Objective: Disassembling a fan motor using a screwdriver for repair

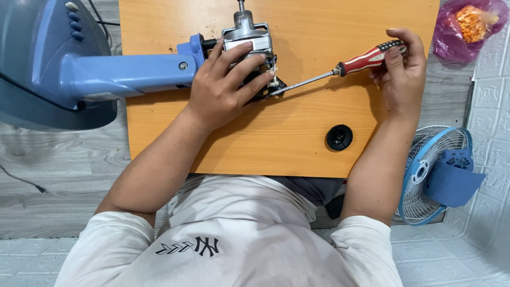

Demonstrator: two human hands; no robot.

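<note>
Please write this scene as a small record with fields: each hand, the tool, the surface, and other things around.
left hand: left hand grips the fan motor on the blue fan stand
right hand: right hand holds the screwdriver by its red handle
tool tip: at the motor's side
surface: wooden table
also there: black round cap, fan grille on the floor, pink bag

pink plastic bag (466,26) of orange bits, top right on the floor.

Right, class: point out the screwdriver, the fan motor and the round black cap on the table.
screwdriver (366,60), head view, on the red and black handle.
fan motor (245,34), head view, on the metal housing above the fingers.
round black cap (339,137), head view, on its centre.
</note>
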